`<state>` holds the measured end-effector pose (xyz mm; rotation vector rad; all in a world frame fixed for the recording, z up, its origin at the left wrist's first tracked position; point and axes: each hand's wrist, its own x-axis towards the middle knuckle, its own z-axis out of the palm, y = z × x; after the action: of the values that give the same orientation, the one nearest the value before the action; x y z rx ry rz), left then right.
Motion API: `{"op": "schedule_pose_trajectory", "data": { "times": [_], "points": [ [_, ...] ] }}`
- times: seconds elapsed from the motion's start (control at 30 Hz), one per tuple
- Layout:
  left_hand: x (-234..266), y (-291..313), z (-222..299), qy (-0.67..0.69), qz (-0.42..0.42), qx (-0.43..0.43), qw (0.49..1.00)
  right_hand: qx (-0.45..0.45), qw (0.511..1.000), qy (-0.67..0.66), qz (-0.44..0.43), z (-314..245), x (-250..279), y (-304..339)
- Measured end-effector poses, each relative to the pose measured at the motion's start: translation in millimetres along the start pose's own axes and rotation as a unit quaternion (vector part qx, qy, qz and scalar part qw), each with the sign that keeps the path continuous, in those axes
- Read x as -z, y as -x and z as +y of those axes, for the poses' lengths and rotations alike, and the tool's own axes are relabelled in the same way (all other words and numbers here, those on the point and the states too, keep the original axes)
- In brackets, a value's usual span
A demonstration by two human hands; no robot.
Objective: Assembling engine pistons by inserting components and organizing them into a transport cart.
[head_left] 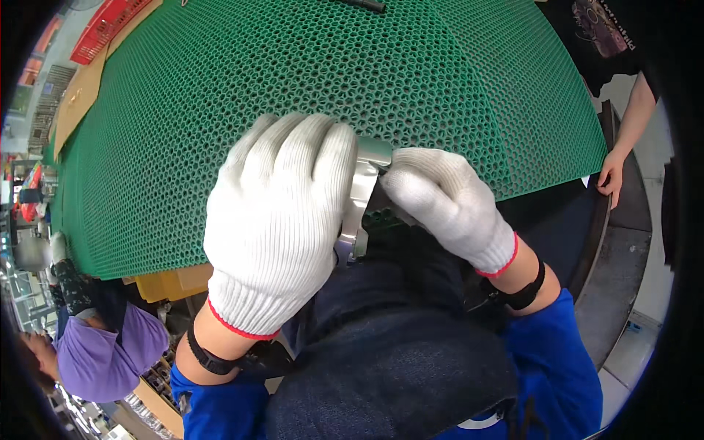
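Both my hands wear white knit gloves with red cuffs and meet at a silvery curved metal part near the table's front edge. My left hand lies over the part's left side, its fingers wrapped round it and hiding much of its shape. On the part's upper right, my right hand is closed, thumb and fingers pressed together by a dark gap in the metal. Whether those fingers also pinch something small is hidden.
A green honeycomb mat covers the table. A red crate and cardboard stand far left; a dark rod lies at the far edge. A co-worker in purple sits left. Another person's hand touches the right edge.
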<state>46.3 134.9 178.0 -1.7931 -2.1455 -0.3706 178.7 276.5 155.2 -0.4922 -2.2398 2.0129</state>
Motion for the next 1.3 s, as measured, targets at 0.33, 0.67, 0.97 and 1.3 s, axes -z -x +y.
{"op": "schedule_pose_trajectory", "data": {
  "times": [0.33,0.67,0.97,1.3],
  "points": [
    [-13.2,-64.2,-28.7,0.005,-0.141,-0.026,0.99,0.271,0.877,0.381,0.11,9.0,-0.3,-4.3],
    [-9.9,-33.3,-76.1,0.168,-0.027,0.029,0.985,0.154,0.911,0.356,0.136,11.7,26.4,-24.1],
    [30.7,125.0,-65.2,0.086,-0.144,0.244,0.955,0.282,0.857,0.367,0.225,-12.5,32.4,-25.9],
    [22.5,63.8,-101.0,0.048,-0.184,-0.139,0.972,0.267,0.896,0.212,0.285,-50.8,61.7,136.4]
  ]
}}
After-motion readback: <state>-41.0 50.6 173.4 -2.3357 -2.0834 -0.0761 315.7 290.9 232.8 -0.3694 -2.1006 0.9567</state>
